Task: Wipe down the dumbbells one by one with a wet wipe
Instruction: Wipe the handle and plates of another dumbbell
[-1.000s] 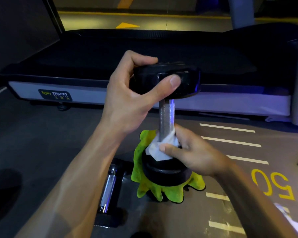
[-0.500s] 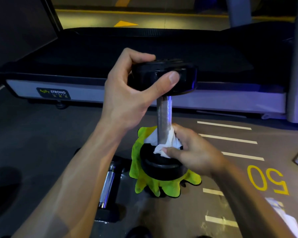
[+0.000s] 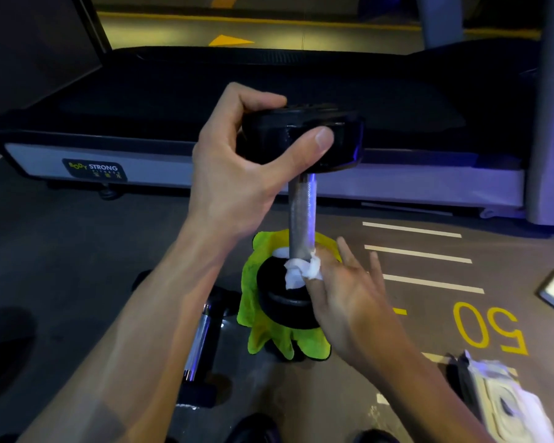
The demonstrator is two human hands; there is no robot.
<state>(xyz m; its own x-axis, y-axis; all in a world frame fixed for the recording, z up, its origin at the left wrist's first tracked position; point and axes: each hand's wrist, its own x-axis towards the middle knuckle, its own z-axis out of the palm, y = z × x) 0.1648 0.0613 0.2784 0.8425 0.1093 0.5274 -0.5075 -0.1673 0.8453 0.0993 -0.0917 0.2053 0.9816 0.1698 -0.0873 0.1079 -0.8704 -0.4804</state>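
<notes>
- A dim gym floor of dark rubber (image 3: 61,266) with painted white lines and a yellow "50"; a black treadmill deck (image 3: 269,84) runs across the far side.
- On the floor in the middle, an upright black dumbbell with a knurled steel handle (image 3: 302,215) stands with its lower head on a crumpled lime-green microfibre cloth (image 3: 259,334).
- The left hand (image 3: 234,174) clamps the top head, thumb across the near face and fingers curled over the far edge.
- The right hand (image 3: 343,292) has its fingers spread almost straight; its fingertips (image 3: 320,266) press a bunched white wet wipe (image 3: 301,270) against the base of the handle, where it meets the lower head. So this grip is open and pressing, not pinching.
- The wipe lies just ahead of the fingertips, between them and the steel.
- To do this step well, I judge: keep the top head steady, wrap the wipe round the handle, and work the knurling along its whole length.
- A second chrome-handled dumbbell (image 3: 202,340) lies on the floor just left of the cloth; a white wipe packet (image 3: 506,398) sits near the right edge.
</notes>
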